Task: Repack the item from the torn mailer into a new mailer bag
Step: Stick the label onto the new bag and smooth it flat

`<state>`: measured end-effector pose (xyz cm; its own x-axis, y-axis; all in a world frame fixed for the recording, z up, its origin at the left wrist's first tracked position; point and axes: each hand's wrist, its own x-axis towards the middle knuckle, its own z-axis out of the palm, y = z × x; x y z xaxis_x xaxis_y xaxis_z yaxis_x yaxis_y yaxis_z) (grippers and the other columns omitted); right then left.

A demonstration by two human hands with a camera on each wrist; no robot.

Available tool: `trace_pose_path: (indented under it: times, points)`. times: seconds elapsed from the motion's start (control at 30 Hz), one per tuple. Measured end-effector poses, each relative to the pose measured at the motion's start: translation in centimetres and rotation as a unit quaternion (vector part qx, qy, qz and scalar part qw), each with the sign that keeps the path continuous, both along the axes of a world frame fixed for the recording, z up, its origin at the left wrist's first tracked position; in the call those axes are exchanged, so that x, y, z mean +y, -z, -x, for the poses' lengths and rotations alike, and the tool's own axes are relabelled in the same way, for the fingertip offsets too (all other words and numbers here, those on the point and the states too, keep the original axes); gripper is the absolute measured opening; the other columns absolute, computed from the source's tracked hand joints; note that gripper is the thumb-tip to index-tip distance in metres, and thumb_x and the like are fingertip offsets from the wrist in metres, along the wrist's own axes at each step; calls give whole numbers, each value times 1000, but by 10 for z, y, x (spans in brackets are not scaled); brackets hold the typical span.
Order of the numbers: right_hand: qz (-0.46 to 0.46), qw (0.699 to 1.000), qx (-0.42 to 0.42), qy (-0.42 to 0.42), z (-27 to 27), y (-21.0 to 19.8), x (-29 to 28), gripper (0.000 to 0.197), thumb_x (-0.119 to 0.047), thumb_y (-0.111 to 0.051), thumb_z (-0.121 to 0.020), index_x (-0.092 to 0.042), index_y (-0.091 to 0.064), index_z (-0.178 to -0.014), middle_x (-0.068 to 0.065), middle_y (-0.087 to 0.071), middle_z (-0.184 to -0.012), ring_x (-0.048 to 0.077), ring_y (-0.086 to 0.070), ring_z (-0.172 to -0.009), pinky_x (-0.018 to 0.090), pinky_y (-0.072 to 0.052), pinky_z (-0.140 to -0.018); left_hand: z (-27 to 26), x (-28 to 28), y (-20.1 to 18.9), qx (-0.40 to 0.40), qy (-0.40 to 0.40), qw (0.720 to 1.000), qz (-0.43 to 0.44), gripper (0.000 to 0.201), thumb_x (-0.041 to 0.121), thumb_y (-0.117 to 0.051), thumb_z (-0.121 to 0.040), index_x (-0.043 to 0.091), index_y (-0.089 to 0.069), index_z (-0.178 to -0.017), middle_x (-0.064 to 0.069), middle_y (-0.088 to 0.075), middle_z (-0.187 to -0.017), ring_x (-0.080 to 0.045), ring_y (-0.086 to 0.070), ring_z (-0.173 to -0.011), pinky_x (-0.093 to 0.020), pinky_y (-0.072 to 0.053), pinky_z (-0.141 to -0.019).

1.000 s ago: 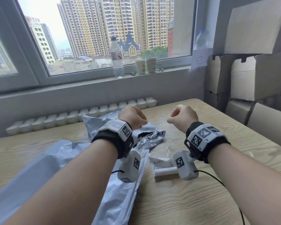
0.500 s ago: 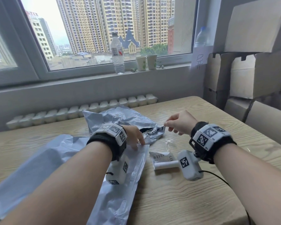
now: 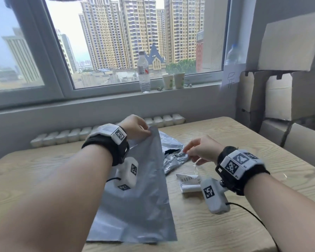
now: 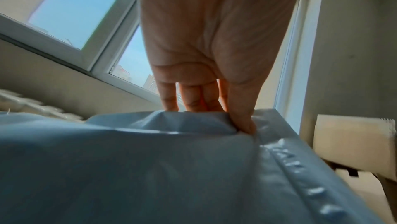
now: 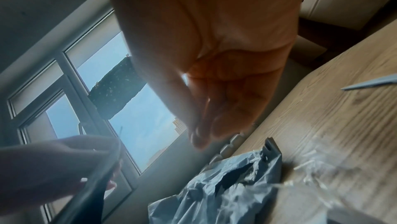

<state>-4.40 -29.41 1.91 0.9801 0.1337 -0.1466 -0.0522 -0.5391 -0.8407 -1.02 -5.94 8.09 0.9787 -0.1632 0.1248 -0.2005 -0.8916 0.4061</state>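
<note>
My left hand (image 3: pixel 146 130) pinches the top edge of the new grey mailer bag (image 3: pixel 138 200) and holds that end up off the table; the thumb (image 4: pixel 243 124) presses the bag (image 4: pixel 150 168) against the fingers behind it. The torn mailer (image 3: pixel 173 154) lies crumpled just to the right, its dark tear showing. The item, a small white roll with a barcode label (image 3: pixel 189 183) in clear film, lies on the table in front of the torn mailer. Hovering over the torn mailer (image 5: pixel 225 193), my right hand (image 3: pixel 186 151) has its fingers (image 5: pixel 214 125) loosely together and holds nothing.
The wooden table (image 3: pixel 225 224) is backed by a row of white trays (image 3: pixel 71 135) under the window. Stacked cardboard boxes (image 3: pixel 289 95) stand at the right. A water bottle (image 3: pixel 144 73) and two paper cups (image 3: pixel 173 80) sit on the sill. A grey strip (image 5: pixel 369 83) lies on the table.
My left hand dropped onto the new mailer, took its top edge and lifted it. My right fist uncurled and sank toward the torn mailer.
</note>
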Motion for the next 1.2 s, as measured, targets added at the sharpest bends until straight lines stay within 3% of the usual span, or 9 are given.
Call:
trace_pose_path:
  times: [0.13,0.2,0.33,0.53,0.67,0.73,0.83,1.0,1.2]
  points:
    - [38,988,101,-114,21,6,14,27,13,-57,-83,-11,-62,-95,8,-65,-89,16,-64,-73,28,-59,-69,9,21,-30,-71,-53,993,76,17,31,-66,-86,19,-71,-75,0,-66,-77,-20,-62,-79,-24,-45,-72]
    - [57,979,131,-145,26,7,20,34,18,-53,-81,-11,-60,-96,8,-64,-93,18,-64,-81,35,-58,-81,14,30,-42,-110,-90,986,82,25,37,-62,-89,15,-74,-89,-2,-67,-86,-22,-63,-87,-25,-47,-77]
    - [75,974,139,-162,30,9,27,39,8,-68,-78,-8,-62,-113,5,-64,-106,23,-63,-104,40,-55,-92,25,49,-55,-164,-128,972,104,35,41,-62,-88,11,-72,-101,-7,-71,-101,-26,-65,-95,-32,-51,-87]
    - [-118,987,108,-16,20,17,64,23,6,-71,-77,5,-66,-98,17,-64,-83,20,-61,-64,27,-55,-60,46,66,-74,-182,-117,954,208,32,46,-65,-86,14,-70,-93,-6,-69,-90,-21,-64,-82,-29,-50,-76]
    - [-245,961,86,96,12,15,78,14,7,-75,-70,0,-62,-68,14,-63,-62,22,-59,-56,24,-45,-54,62,89,-93,-214,-133,939,235,29,43,-66,-87,15,-71,-93,-4,-68,-89,-19,-62,-82,-25,-44,-73]
    - [-285,949,80,106,11,5,82,21,5,-71,-77,-4,-56,-66,7,-54,-50,12,-48,-37,17,-33,-36,68,104,-99,-220,-142,929,263,29,46,-68,-84,17,-70,-88,-7,-70,-93,-24,-66,-85,-30,-52,-79]
    - [-358,928,22,104,2,-24,89,21,5,-65,-83,-9,-56,-72,-1,-52,-41,5,-41,-27,13,-23,-29,77,124,-109,-237,-179,896,330,27,46,-75,-77,19,-67,-76,-5,-72,-88,-25,-69,-81,-43,-58,-84]
    - [-402,903,-112,108,1,-106,97,23,-3,-57,-93,-7,-62,-115,4,-70,-76,12,-62,-56,17,-39,-41,91,154,-128,-277,-201,847,407,21,33,-79,-77,22,-61,-76,-11,-72,-97,-28,-70,-85,-49,-58,-83]
    - [-386,901,-181,72,12,-171,107,17,-12,-68,-86,-8,-66,-102,9,-71,-96,20,-66,-80,28,-53,-62,89,181,-119,-260,-202,850,412,15,31,-59,-71,23,-52,-82,-19,-68,-105,-29,-62,-86,-56,-54,-88]
